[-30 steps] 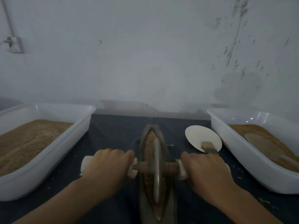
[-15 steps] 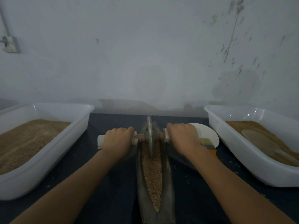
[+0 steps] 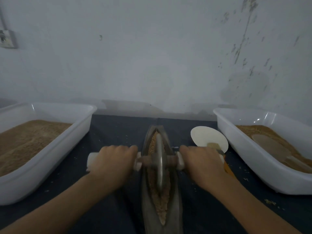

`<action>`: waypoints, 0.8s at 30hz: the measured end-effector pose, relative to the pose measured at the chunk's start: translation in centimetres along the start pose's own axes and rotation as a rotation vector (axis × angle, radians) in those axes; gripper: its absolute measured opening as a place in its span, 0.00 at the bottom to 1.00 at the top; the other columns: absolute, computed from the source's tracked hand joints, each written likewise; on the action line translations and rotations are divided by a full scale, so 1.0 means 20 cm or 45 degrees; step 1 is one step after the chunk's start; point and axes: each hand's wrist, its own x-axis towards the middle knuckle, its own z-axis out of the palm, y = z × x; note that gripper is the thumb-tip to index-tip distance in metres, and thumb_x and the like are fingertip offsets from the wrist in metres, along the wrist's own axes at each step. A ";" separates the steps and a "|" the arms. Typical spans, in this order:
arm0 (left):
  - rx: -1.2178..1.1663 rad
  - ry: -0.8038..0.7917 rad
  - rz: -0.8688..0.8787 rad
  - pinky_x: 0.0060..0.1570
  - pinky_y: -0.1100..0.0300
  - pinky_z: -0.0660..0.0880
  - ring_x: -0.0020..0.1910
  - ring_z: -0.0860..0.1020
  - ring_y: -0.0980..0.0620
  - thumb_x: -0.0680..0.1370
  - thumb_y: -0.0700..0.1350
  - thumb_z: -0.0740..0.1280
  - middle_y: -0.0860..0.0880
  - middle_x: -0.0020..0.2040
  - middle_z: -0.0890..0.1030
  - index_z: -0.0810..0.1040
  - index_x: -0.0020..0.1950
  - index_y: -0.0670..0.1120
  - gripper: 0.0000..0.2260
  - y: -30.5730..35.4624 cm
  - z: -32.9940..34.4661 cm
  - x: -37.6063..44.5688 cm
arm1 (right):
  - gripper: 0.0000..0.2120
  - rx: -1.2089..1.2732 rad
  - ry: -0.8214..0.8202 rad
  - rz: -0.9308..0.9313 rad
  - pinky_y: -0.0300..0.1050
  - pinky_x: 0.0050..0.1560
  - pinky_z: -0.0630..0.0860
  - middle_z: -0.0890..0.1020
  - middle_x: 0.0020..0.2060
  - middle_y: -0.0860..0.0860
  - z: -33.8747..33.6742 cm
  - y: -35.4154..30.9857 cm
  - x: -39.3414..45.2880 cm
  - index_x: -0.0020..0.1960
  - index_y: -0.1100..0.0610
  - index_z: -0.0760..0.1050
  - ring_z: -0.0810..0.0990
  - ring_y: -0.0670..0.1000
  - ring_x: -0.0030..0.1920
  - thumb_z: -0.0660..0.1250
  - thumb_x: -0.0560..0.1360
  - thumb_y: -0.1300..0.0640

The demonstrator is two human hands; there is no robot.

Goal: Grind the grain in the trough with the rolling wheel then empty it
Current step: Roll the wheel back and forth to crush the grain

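A long boat-shaped metal trough (image 3: pixel 175 196) lies lengthwise on the dark cloth in front of me, filled with tan grain (image 3: pixel 161 205). The metal rolling wheel (image 3: pixel 159 164) stands upright in the trough, around its middle. A wooden axle with white end grips runs through the wheel. My left hand (image 3: pixel 113 164) grips the left end of the axle. My right hand (image 3: pixel 202 164) grips the right end. Both hands are curled over the grips and hide most of them.
A white tub (image 3: pixel 55 149) of brown ground meal stands at the left. Another white tub (image 3: pixel 253 157) at the right holds grain and a flat scoop (image 3: pixel 270 146). A white round scoop (image 3: pixel 207 136) lies between trough and right tub. A wall stands close behind.
The wheel rolled from mid-trough to the far end half a second ago, and has now rolled back toward me to the middle. Both hands kept their grip on the axle.
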 end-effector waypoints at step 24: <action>-0.061 0.073 -0.010 0.36 0.56 0.67 0.40 0.78 0.50 0.73 0.52 0.66 0.53 0.43 0.79 0.63 0.42 0.55 0.10 -0.04 0.11 0.17 | 0.09 -0.088 0.133 0.014 0.45 0.38 0.70 0.80 0.45 0.49 0.06 0.03 0.14 0.50 0.51 0.67 0.79 0.53 0.43 0.66 0.74 0.52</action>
